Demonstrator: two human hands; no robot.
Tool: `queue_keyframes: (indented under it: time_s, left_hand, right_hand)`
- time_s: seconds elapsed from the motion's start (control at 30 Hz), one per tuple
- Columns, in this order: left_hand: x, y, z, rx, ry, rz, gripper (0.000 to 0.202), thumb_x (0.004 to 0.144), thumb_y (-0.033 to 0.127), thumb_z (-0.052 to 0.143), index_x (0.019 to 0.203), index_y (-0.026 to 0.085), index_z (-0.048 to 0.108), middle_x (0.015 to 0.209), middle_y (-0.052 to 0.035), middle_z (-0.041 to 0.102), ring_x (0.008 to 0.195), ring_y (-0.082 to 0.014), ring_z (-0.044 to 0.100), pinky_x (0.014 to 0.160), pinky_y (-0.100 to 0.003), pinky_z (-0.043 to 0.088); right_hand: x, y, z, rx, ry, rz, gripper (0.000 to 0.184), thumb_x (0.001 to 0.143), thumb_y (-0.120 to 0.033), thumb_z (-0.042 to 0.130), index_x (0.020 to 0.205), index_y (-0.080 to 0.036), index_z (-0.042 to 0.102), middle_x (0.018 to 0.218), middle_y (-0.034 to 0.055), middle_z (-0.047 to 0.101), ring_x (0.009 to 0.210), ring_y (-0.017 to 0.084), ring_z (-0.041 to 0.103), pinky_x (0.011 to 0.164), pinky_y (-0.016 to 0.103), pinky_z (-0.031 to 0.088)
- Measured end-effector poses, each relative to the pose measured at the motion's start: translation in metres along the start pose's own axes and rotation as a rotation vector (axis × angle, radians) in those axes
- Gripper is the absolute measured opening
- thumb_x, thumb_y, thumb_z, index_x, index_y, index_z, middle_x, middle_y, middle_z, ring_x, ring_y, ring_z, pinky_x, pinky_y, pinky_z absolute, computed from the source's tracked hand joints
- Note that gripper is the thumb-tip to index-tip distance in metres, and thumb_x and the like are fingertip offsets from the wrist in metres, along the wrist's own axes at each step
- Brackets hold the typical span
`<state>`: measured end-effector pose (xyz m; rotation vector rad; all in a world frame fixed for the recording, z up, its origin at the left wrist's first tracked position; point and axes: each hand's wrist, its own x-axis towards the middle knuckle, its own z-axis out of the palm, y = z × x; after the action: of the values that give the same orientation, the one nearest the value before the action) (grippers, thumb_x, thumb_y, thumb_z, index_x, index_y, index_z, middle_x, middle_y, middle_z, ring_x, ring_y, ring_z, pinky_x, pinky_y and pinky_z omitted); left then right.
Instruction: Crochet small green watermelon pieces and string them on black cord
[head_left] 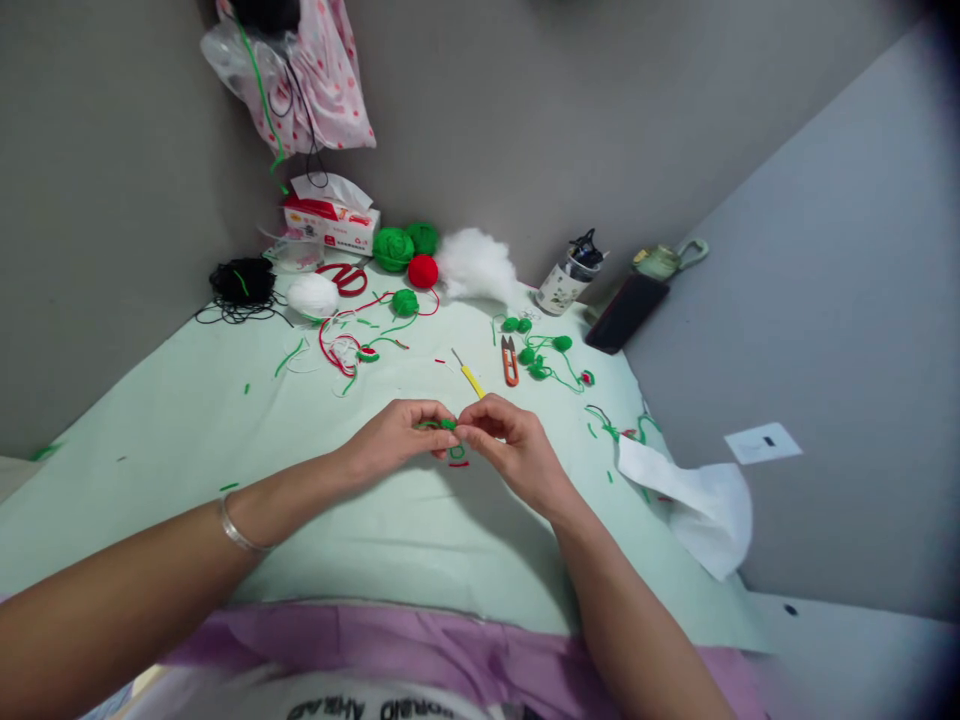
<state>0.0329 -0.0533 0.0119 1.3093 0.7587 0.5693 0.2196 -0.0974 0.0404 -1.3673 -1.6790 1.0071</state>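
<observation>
Small green yarn piece (448, 424): located in mid-air above the table, between both hands. We see the left hand (401, 435) pinching it between thumb and fingers; the right hand (514, 450) pinches its right end with thumb and forefinger. Stitch detail is too small for us to read. A green yarn loop (457, 453) shows just below the fingertips, with a red yarn snippet (458, 464) near it.

Just beyond the hands we record a yellow-handled crochet hook (472, 380) and, to its right, orange thread snips (511, 362). Right of the snips lie small green yarn balls with loose strands, one of them here (562, 344).

Farther back, left to right, we list: black yarn (244, 282), a white yarn ball (313, 297), red-handled scissors (345, 279), a large green yarn ball (393, 250), a red yarn ball (423, 271) and white fibre stuffing (476, 265). A tissue box (334, 222) stands behind the scissors. All rest on a pale green table cover (375, 560).
</observation>
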Motion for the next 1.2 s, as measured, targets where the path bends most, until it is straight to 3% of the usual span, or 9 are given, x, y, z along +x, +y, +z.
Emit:
queue_keyframes:
  time_s: [0.17, 0.37, 0.6, 0.7, 0.8, 0.9, 0.97, 1.07, 1.2]
  left_hand:
    - [0.000, 0.000, 0.007, 0.041, -0.045, 0.008, 0.012, 0.076, 0.029, 0.067, 0.075, 0.017, 0.065, 0.071, 0.0008, 0.065, 0.072, -0.0150, 0.059, 0.072, -0.028, 0.043]
    - [0.002, -0.005, 0.006, -0.018, -0.119, 0.002, 0.018, 0.076, 0.033, 0.072, 0.081, 0.017, 0.066, 0.077, -0.0020, 0.068, 0.074, -0.0164, 0.061, 0.073, -0.030, 0.047]
    - [0.004, -0.006, -0.004, -0.055, -0.201, 0.029, 0.016, 0.083, 0.033, 0.067, 0.086, 0.017, 0.068, 0.083, -0.0023, 0.069, 0.075, -0.0145, 0.061, 0.077, -0.029, 0.048]
    - [0.004, -0.008, -0.002, -0.031, -0.182, 0.019, 0.018, 0.083, 0.035, 0.067, 0.087, 0.017, 0.068, 0.083, -0.0021, 0.068, 0.075, -0.0148, 0.061, 0.076, -0.029, 0.047]
    - [0.002, -0.010, 0.005, 0.069, -0.177, 0.000, 0.020, 0.080, 0.035, 0.069, 0.089, 0.017, 0.070, 0.081, -0.0010, 0.066, 0.074, -0.0153, 0.058, 0.071, -0.028, 0.044]
    - [-0.002, -0.011, 0.011, 0.185, -0.217, -0.026, 0.021, 0.078, 0.038, 0.070, 0.077, 0.017, 0.067, 0.066, 0.0023, 0.058, 0.063, -0.0131, 0.050, 0.061, -0.026, 0.038]
    - [-0.002, -0.011, 0.013, 0.138, -0.261, -0.031, 0.022, 0.080, 0.038, 0.068, 0.082, 0.017, 0.067, 0.069, 0.0013, 0.059, 0.064, -0.0133, 0.051, 0.062, -0.026, 0.040]
    - [-0.001, -0.010, 0.011, 0.018, -0.293, 0.000, 0.023, 0.084, 0.038, 0.065, 0.093, 0.017, 0.067, 0.089, -0.0039, 0.066, 0.076, -0.0158, 0.058, 0.072, -0.029, 0.046]
    - [0.002, -0.008, 0.005, 0.032, -0.279, -0.040, 0.024, 0.084, 0.042, 0.066, 0.085, 0.017, 0.065, 0.078, -0.0010, 0.063, 0.075, -0.0163, 0.061, 0.076, -0.030, 0.046]
  right_hand:
    - [-0.001, -0.002, 0.005, -0.108, -0.038, 0.032, 0.008, 0.081, -0.017, 0.059, 0.073, -0.018, 0.060, 0.068, -0.0020, 0.057, 0.061, 0.010, 0.048, 0.056, 0.024, 0.037]
    - [0.000, -0.009, 0.010, -0.008, 0.239, -0.084, 0.010, 0.077, -0.017, 0.060, 0.067, -0.019, 0.058, 0.071, -0.0013, 0.053, 0.062, 0.011, 0.046, 0.056, 0.025, 0.038]
    - [0.003, -0.003, 0.003, 0.109, -0.013, 0.016, 0.017, 0.085, -0.032, 0.065, 0.076, -0.018, 0.064, 0.075, -0.0002, 0.057, 0.063, 0.010, 0.048, 0.056, 0.024, 0.040]
    - [0.002, -0.001, 0.004, -0.027, -0.009, -0.062, 0.018, 0.089, -0.030, 0.062, 0.075, -0.018, 0.062, 0.077, 0.0004, 0.056, 0.066, 0.011, 0.050, 0.057, 0.024, 0.038]
    - [0.003, -0.002, 0.005, -0.070, 0.091, -0.124, 0.019, 0.088, -0.029, 0.062, 0.072, -0.019, 0.061, 0.077, 0.0011, 0.056, 0.071, 0.013, 0.052, 0.060, 0.026, 0.039]
    - [0.005, -0.004, 0.005, 0.156, 0.154, -0.044, 0.022, 0.086, -0.034, 0.065, 0.072, -0.020, 0.057, 0.069, -0.0016, 0.055, 0.060, 0.011, 0.048, 0.054, 0.024, 0.037]
    - [0.006, -0.005, 0.004, 0.368, 0.031, 0.094, 0.024, 0.088, -0.041, 0.062, 0.077, -0.021, 0.053, 0.064, -0.0039, 0.056, 0.049, 0.009, 0.045, 0.046, 0.022, 0.030]
    - [0.007, -0.004, 0.001, 0.572, -0.157, 0.230, 0.028, 0.091, -0.045, 0.059, 0.080, -0.022, 0.048, 0.058, -0.0052, 0.060, 0.040, 0.008, 0.046, 0.040, 0.019, 0.026]
    - [0.012, 0.003, -0.005, 0.748, 0.005, 0.206, 0.029, 0.084, -0.039, 0.070, 0.077, -0.020, 0.049, 0.048, -0.0099, 0.048, 0.037, 0.004, 0.036, 0.040, 0.017, 0.027]
